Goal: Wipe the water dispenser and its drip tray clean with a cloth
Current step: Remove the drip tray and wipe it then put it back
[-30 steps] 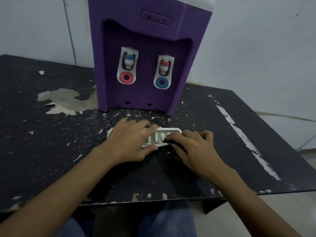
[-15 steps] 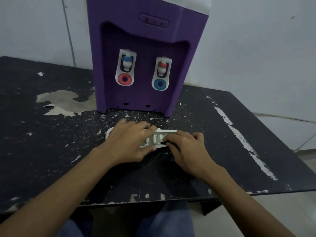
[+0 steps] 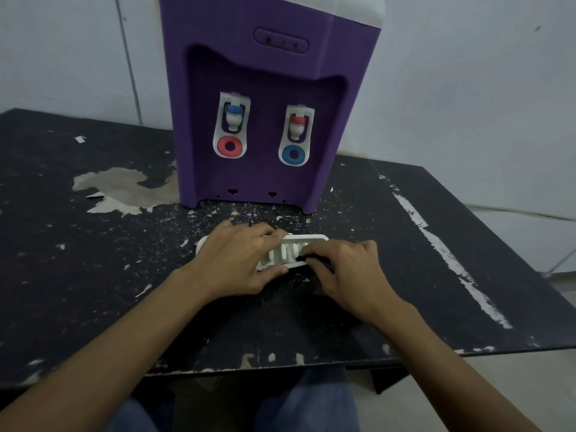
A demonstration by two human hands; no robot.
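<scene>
Near the middle of the scuffed black bench (image 3: 93, 275), just in front of the tall purple plastic water dispenser (image 3: 265, 169), lies the white slotted plastic drip tray (image 3: 311, 237), flat on the bench top and apart from the dispenser's base. The left hand (image 3: 240, 260) covers the tray's left half and grips it, fingers curled over the far edge and thumb pressed against the near edge. The right hand (image 3: 346, 269) sits at the tray's right end with its fingers curled inward, pinching a small dark cloth (image 3: 307, 259) that touches the slotted top of the tray; most of the cloth is hidden under the fingers, so its shape cannot be made out. Between the two hands a short stretch of white slats shows. The dispenser stands upright at the far side of the bench before a pale wall (image 3: 467, 88), with two white taps in its recessed front: the left tap (image 3: 232, 129) has a blue cap and a red ring below it, the right tap (image 3: 296, 135) a red cap and a blue ring. Paint has flaked off the bench in pale patches left of the dispenser and in a long streak on the right.
</scene>
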